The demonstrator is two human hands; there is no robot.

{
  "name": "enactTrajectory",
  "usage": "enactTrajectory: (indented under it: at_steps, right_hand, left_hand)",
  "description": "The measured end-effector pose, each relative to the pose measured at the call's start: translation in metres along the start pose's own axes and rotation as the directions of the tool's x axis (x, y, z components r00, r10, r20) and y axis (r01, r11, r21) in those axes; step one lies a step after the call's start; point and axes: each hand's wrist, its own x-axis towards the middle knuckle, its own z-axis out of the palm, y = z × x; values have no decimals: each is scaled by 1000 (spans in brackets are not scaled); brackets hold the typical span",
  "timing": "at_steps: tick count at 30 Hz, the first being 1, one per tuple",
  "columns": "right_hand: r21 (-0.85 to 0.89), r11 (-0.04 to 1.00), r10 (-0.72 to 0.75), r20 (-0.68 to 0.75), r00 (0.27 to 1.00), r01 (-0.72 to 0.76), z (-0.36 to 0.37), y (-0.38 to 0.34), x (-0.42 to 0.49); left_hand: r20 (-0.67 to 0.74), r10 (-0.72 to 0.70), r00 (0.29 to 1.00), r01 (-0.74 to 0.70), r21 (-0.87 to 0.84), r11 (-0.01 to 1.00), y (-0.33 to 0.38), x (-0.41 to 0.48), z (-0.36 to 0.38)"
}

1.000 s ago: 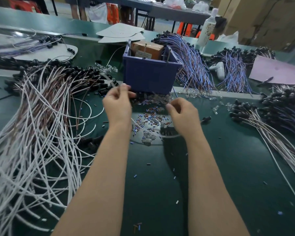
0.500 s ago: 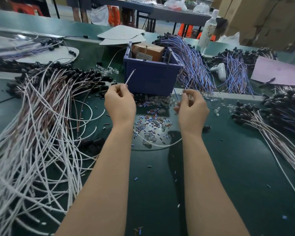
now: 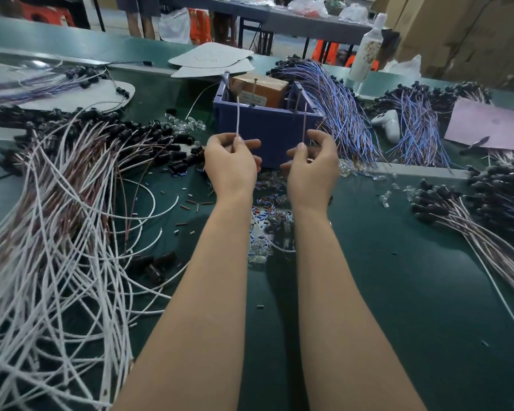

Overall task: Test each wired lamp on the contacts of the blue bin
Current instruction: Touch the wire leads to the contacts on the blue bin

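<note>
Over the green bench (image 3: 398,277), before the blue bin (image 3: 273,129), my parted left hand (image 3: 230,164) and right hand (image 3: 312,167) are pinching the lamp's white lead (image 3: 237,120) and brown lead (image 3: 304,123); bendy tips could be skidding off the contacts (image 3: 298,99).

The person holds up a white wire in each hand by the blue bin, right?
Not quite. The left hand pinches a white wire, but the right hand pinches a reddish-brown wire, not a white one. Both are held up by the blue bin, as the head view shows.
</note>
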Motion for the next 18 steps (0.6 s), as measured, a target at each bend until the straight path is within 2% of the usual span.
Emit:
enactTrajectory:
  at_steps: [6, 18]
  right_hand:
    - [15, 1000, -8, 9, 1000, 7, 5, 6, 4]
    - [42, 999, 9, 16, 1000, -9, 6, 10, 3]
  left_hand:
    - [40, -54, 998, 54, -11, 998, -1, 5, 2]
    - [95, -43, 995, 40, 39, 998, 0, 12, 5]
